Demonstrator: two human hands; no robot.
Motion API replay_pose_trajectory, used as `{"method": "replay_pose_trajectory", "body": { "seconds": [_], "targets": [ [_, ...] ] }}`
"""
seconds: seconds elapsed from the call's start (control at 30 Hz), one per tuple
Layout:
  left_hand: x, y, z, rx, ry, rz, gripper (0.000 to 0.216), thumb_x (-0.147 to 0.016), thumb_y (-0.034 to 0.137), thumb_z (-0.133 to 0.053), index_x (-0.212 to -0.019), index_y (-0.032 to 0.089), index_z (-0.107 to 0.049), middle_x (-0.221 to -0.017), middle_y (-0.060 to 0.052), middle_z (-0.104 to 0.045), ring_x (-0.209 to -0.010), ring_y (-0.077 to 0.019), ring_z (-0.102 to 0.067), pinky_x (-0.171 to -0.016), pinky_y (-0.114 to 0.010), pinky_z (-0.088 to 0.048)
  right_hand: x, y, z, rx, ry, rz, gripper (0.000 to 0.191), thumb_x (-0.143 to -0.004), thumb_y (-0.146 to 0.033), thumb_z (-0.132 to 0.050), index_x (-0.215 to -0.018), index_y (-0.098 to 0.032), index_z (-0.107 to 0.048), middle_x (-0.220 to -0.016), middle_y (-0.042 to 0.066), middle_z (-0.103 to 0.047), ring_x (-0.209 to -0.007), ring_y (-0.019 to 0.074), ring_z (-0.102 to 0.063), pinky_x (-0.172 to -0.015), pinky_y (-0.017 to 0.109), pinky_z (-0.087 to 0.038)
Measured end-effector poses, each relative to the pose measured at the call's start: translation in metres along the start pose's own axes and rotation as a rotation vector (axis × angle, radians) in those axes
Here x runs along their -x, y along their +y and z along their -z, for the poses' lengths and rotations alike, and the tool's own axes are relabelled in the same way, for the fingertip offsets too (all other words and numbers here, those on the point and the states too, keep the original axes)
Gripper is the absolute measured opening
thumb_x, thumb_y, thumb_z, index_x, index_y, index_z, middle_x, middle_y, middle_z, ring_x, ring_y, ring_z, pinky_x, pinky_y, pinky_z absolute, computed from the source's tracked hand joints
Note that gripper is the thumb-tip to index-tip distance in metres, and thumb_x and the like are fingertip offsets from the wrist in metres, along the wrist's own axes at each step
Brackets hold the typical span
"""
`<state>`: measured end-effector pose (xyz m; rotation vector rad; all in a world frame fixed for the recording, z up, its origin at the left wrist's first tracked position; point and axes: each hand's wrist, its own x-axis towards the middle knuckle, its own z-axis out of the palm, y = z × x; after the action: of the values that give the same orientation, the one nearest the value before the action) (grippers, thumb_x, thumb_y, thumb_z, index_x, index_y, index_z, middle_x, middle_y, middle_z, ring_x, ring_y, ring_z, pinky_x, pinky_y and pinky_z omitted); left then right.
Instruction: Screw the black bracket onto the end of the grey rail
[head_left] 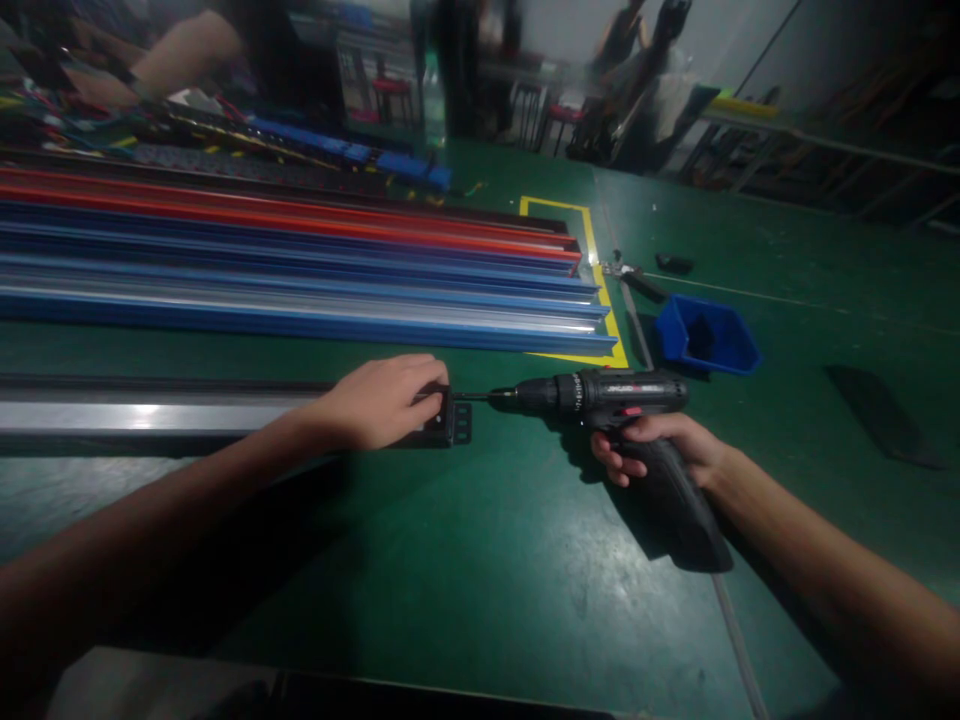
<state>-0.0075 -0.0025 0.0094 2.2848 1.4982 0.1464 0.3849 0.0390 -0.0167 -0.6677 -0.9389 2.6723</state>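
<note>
My left hand [390, 402] clasps the long silver-and-black metal rail [165, 415], my right hand [691, 447] grips the black pistol-shaped drill [634, 390], best aligned straight with the rail.

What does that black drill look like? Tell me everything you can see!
The drill looks like dull black plastic, with pale lettering, a numbered ring and a red piece underneath. It points left above the green table; its thick handle slants down to the right, gripped by the right hand. Its thin bit reaches the long bar's end. I can't tell if it's spinning.
</note>
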Motion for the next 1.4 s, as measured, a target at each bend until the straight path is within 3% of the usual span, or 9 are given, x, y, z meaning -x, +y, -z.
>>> {"method": "replay_pose_trajectory", "body": {
  "seconds": [1.4],
  "targets": [
    [0.0010,0.0024,0.0020,-0.004,0.001,0.003,0.024,-0.100,0.040,-0.045,-0.101,0.023,-0.061,-0.105,-0.005,-0.065,-0.092,-0.0232,-0.060,-0.077,-0.036,-0.042,-0.0019,-0.0028,0.0003,-0.025,0.042,-0.027,0.030,-0.087,-0.024,-0.066,-0.106,-0.001,-0.070,-0.094,0.014,-0.072,-0.073,0.0158,-0.070,-0.084,0.036,-0.060]
  ]
}}
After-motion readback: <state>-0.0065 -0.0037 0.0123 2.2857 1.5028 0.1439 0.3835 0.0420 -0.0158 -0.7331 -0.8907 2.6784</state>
